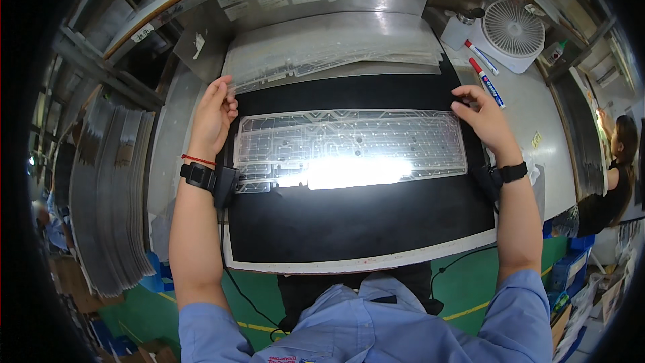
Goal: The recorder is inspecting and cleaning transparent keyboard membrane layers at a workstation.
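Note:
A clear film sheet (349, 138) printed with fine circuit-like lines lies on the black mat (363, 222) in front of me. Strong glare washes out its near edge. Behind it, several similar clear sheets (336, 64) lie overlapping on a metal surface. At the left end of those back sheets is my left hand (216, 114), its thumb and forefinger pinched together at a sheet's corner. My right hand (489, 121) hovers by the right far corner of the front sheet, with thumb and forefinger apart and nothing between them.
Two markers with red caps (487, 84) lie at the right, near a small bottle (459, 30) and a white fan (513, 33). Tall stacks of thin sheets (111, 181) stand on the left. A person (615, 168) sits at the far right.

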A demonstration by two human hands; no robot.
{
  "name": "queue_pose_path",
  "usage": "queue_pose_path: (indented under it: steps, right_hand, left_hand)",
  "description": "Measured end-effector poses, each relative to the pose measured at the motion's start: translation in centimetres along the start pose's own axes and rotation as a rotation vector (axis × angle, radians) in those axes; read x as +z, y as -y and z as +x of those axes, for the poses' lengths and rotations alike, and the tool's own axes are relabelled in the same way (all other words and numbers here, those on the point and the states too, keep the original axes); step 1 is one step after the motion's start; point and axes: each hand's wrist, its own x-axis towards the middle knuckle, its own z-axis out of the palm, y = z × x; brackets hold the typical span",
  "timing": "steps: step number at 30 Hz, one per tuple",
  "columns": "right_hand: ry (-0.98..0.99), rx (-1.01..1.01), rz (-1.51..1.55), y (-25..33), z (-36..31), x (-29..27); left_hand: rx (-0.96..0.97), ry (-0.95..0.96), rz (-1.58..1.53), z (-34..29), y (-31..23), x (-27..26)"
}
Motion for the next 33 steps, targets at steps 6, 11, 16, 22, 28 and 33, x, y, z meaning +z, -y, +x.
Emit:
queue_pose_path:
  steps: [6, 11, 16, 22, 28, 33]
  right_hand:
    - [0.127, -0.286, -0.426, 2.3, -1.3, 0.3]
    - [0.149, -0.240, -0.420, 2.6, -0.9, 0.5]
    - [0.139, -0.117, -0.376, 3.2, -0.9, 0.7]
    - [0.162, -0.171, -0.311, 2.0, -1.1, 0.4]
    - [0.137, 0.032, 0.194, 1.8, -0.9, 0.8]
    - [0.044, 0.009, 0.297, 0.5, -0.4, 0.7]
  left_hand:
    - [0.034, -0.154, -0.009, -0.3, -0.2, 1.4]
    - [-0.008, -0.167, 0.032, -0.2, -0.4, 0.5]
    - [0.048, -0.174, 0.061, -0.2, -0.2, 1.9]
    - [0.027, -0.150, 0.065, -1.3, -0.7, 2.1]
    - [-0.007, -0.168, 0.120, -2.2, -0.7, 2.2]
    - [-0.063, -0.089, 0.158, -2.5, -1.0, 3.1]
